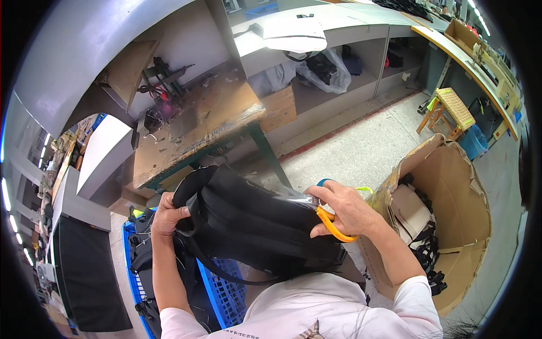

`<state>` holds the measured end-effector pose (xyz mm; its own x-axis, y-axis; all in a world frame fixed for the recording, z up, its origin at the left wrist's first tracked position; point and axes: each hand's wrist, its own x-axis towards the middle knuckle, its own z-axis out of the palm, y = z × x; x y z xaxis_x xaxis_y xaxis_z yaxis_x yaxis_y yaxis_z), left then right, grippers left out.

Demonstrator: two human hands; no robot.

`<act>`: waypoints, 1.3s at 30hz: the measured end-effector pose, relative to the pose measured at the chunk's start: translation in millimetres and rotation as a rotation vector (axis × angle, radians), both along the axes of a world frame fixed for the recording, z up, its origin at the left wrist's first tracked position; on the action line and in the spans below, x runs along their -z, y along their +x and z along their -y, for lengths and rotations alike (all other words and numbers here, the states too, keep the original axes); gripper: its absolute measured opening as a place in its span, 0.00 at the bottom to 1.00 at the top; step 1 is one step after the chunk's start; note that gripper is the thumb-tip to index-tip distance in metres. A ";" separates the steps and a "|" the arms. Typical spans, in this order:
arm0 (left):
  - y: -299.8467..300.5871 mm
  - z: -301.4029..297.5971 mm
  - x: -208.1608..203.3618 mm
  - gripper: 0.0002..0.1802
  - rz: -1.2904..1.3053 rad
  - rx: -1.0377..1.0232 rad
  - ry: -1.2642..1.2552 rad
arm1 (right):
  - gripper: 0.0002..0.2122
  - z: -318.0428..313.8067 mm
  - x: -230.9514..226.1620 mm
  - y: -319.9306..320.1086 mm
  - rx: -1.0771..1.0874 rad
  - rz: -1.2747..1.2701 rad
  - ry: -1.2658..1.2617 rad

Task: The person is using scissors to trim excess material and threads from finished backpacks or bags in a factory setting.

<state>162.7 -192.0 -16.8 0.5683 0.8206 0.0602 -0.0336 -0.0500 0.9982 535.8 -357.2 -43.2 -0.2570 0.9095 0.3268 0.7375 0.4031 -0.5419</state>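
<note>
A black fabric bag [248,220], perhaps a backpack, lies across my lap, its strap hanging down at the near side. My left hand [168,214] grips the bag's left end, thumb pressed on the cloth. In my right hand [344,210] is a pair of scissors with an orange handle loop [334,226]; a blue part shows behind the fingers. The blades point left and touch or lie close to the bag's right upper edge, where clear plastic film [276,189] also shows. The blade tips cannot be made out.
A large cardboard box [463,226] with black straps and a pale piece stands at the right. Black bags fill a blue plastic crate [226,288] at the left. Ahead is a worn wooden workbench [197,124]; a woven-top stool [451,107] stands far right.
</note>
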 end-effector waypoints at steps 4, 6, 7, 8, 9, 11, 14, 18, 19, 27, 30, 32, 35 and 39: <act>-4.5 0.8 1.2 0.16 0.026 0.018 -0.009 | 0.36 -7.4 1.2 -4.8 -0.035 0.001 0.006; -7.0 0.1 2.6 0.16 0.039 0.030 -0.007 | 0.35 -10.3 1.0 -6.6 -0.056 0.023 0.004; -9.0 0.1 3.2 0.16 0.044 0.024 -0.011 | 0.35 -11.5 0.9 -6.8 -0.049 0.021 0.023; -11.1 0.0 3.9 0.16 0.050 0.031 0.008 | 0.35 -12.6 0.7 -6.5 -0.041 0.027 0.039; -13.0 -0.2 5.3 0.17 0.052 0.028 0.022 | 0.35 -13.6 0.9 -6.6 -0.034 0.032 0.054; -17.4 -0.2 7.7 0.17 0.061 0.020 0.024 | 0.35 -16.0 2.1 -7.0 -0.072 0.019 0.064; -23.1 0.9 11.4 0.17 0.076 0.010 0.002 | 0.34 -21.0 4.7 -8.9 -0.129 -0.010 0.045; -27.6 2.1 14.0 0.17 0.098 -0.018 0.009 | 0.32 -25.9 4.2 -10.5 -0.172 -0.011 0.043; -28.4 2.9 14.5 0.17 0.105 -0.031 0.007 | 0.32 -27.1 3.2 -10.2 -0.180 -0.025 0.054; -36.0 3.4 19.0 0.20 0.107 -0.037 -0.015 | 0.29 -33.1 4.6 -19.9 -0.214 -0.073 0.094; -41.8 2.9 21.5 0.21 0.091 -0.037 -0.011 | 0.27 -32.6 8.1 -24.7 -0.211 -0.075 0.126; -45.7 2.6 22.8 0.21 0.079 -0.030 -0.013 | 0.26 -31.5 8.6 -27.4 -0.208 -0.081 0.105; -48.5 2.6 24.0 0.22 0.084 -0.022 -0.023 | 0.26 -32.4 4.7 -29.4 -0.210 -0.049 0.099; -46.8 4.1 24.5 0.22 0.117 -0.014 -0.035 | 0.27 -35.4 -5.4 -29.4 -0.231 -0.042 0.129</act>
<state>115.9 -196.1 -41.3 0.5477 0.8311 0.0968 -0.1497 -0.0165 0.9886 506.4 -321.8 -37.9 -0.4362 0.7784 0.4515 0.5959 0.6258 -0.5032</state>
